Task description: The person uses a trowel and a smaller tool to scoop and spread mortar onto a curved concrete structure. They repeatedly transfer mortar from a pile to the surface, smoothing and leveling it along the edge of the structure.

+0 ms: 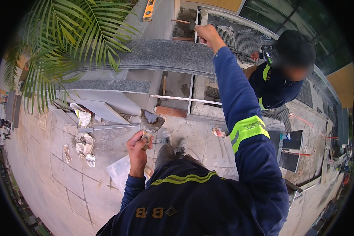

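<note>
My left hand (137, 148) is closed round the handle of a wide scraper (152, 121); grey paste lies on its blade, which points up and away from me. Stretched far forward, my right hand (208, 35) grips a small dark flat-ended tool (192, 25), whose exact kind I cannot make out. It is over the mortar-smeared edge of a framed opening (185, 28). Long speckled grey stone slabs (161, 55) lie stacked between my two hands, beyond the scraper.
A co-worker (283, 74) in dark clothing crouches at the right with a power tool (267, 54). Palm fronds (82, 31) hang over the left. A yellow spirit level (148, 11) rests at the back. A white marked strip (185, 99) spans the recess. Crumpled bags (84, 145) lie left.
</note>
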